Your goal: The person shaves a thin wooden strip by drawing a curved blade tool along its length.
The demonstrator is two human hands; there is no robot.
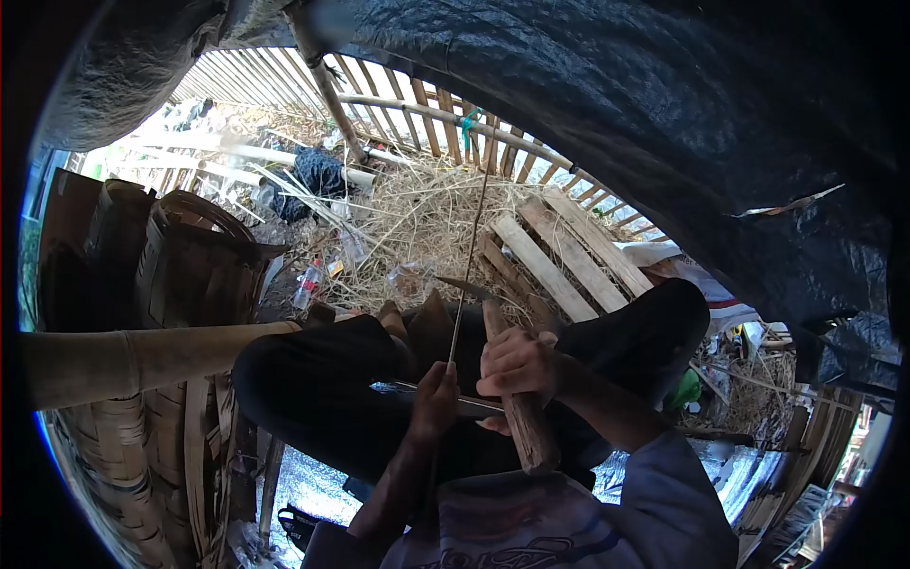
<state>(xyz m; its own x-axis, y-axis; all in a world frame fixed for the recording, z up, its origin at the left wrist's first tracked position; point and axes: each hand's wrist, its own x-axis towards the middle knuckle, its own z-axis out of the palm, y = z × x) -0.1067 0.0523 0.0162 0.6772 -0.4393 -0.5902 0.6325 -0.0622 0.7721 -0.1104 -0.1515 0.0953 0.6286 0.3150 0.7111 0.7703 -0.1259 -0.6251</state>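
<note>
My left hand [437, 400] is closed round the lower part of a long thin strip [477, 228], which rises away from me past my crossed legs. My right hand [517, 365] wraps round the thick wooden handle [531, 432] of a knife. Its short curved blade [462, 285] points left and reaches the strip; whether they touch is hard to tell. Another thin light piece [474, 403] lies across my lap between the hands, partly hidden.
A bamboo pole [142, 360] runs in from the left to my knee. Woven bamboo rolls [194, 256] stand behind it. Ahead are straw [417, 213], wooden slats [545, 266], a plastic bottle [308, 283] and a slatted fence [427, 119]. A dark tarp [664, 114] hangs overhead.
</note>
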